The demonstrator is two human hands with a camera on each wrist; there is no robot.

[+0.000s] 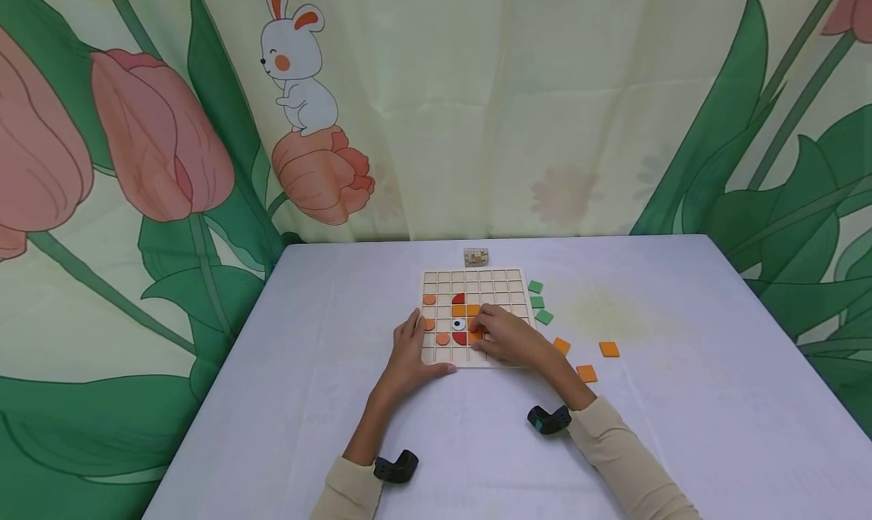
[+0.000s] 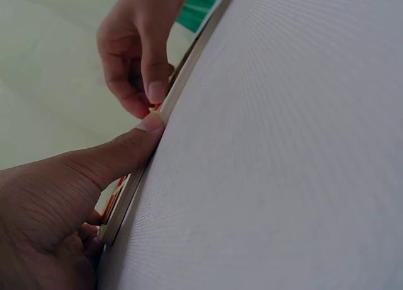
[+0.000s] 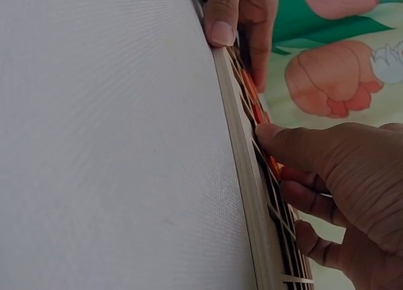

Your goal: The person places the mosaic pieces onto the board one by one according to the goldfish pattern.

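A pale wooden grid board (image 1: 507, 279) lies on the table. My left hand (image 1: 409, 357) holds its near left corner, fingers along the left side and thumb at the near edge. In the left wrist view that thumb (image 2: 129, 148) presses the board's rim. My right hand (image 1: 512, 338) is over the middle of the grid, its fingertips on an orange square tile (image 1: 474, 338). Thumb and fingers of this hand (image 3: 352, 176) pinch at the orange piece in the right wrist view, partly hiding it. Left of them sit a white eye disc (image 1: 459, 324), red pieces (image 1: 459, 338) and orange discs (image 1: 443, 339).
Several green tiles (image 1: 537, 302) lie along the board's right side. Orange tiles (image 1: 609, 349) are scattered nearer the right forearm. A small beige patterned block (image 1: 476, 257) stands behind the board. A printed curtain (image 1: 477, 126) hangs behind the table.
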